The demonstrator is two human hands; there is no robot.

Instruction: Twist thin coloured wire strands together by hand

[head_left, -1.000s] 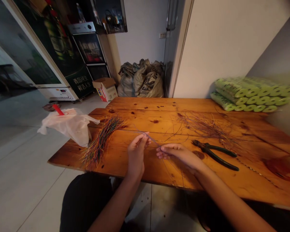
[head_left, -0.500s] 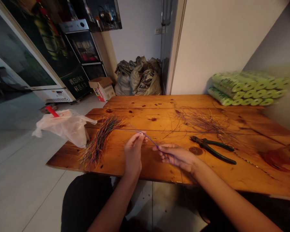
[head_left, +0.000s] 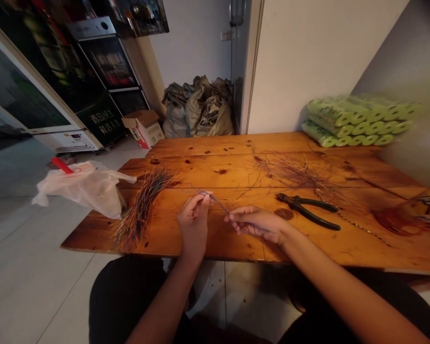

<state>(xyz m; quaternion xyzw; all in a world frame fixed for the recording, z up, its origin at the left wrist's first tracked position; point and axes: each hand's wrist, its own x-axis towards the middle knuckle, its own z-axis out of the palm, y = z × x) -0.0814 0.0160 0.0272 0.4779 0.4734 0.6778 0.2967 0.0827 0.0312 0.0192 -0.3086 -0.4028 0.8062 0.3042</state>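
Note:
A thin blue-purple wire (head_left: pixel 220 204) runs between my two hands above the wooden table. My left hand (head_left: pixel 196 215) pinches it near its loose ends, which fan out past the fingertips to the left. My right hand (head_left: pixel 256 222) is closed on the same wire, lower and to the right. Beside my left hand lies a bundle of coloured wires (head_left: pixel 145 205). To the right of my right hand rest cutting pliers (head_left: pixel 310 211) with dark green handles, their jaws pointing left. A looser spread of thin wires (head_left: pixel 297 174) lies behind the pliers.
The wooden table (head_left: pixel 222 160) carries green-wrapped rolls (head_left: pixel 358 122) at the back right and an orange-red object (head_left: pixel 394 220) at the right. A white plastic bag (head_left: pixel 84 186) sits at its left edge. A cardboard box (head_left: pixel 143 129) and sacks (head_left: pixel 200 110) stand on the floor behind.
The view has shifted slightly, so the table and its contents sit a little further left and higher. Both hands keep hold of the wire, with little change between them.

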